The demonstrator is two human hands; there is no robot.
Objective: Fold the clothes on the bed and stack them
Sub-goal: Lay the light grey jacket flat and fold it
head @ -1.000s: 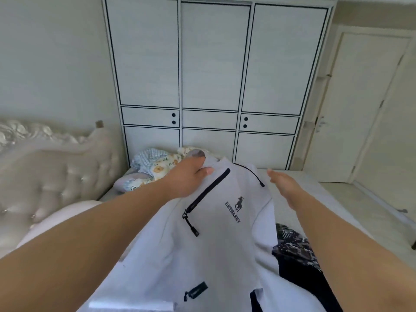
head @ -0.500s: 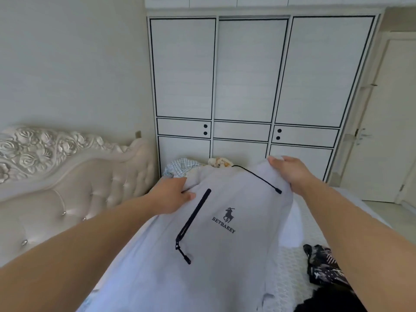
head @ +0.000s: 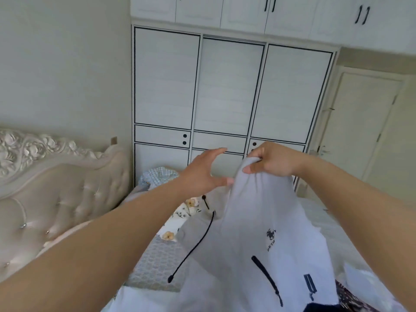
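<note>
A light grey hoodie (head: 258, 221) with a black zip, black drawstrings and a small horse logo hangs lifted above the bed (head: 315, 212). My right hand (head: 272, 161) grips a bunch of its fabric at the top. My left hand (head: 202, 172) is just left of that bunch with its fingers spread, the thumb tip touching the cloth, holding nothing. A dark patterned garment (head: 353, 298) lies at the bottom right on the bed. A floral cloth (head: 184, 212) and a grey quilted piece (head: 157, 262) lie under the hoodie.
A tufted cream headboard (head: 56, 190) stands on the left. A white wardrobe (head: 229, 86) fills the wall ahead, and a closed door (head: 360, 131) is to its right. A blue checked cloth (head: 157, 176) sits at the bed's far end.
My left hand has let go of the hoodie and opened. My right hand has bunched the top of the hoodie and raised it. The view has tilted upward.
</note>
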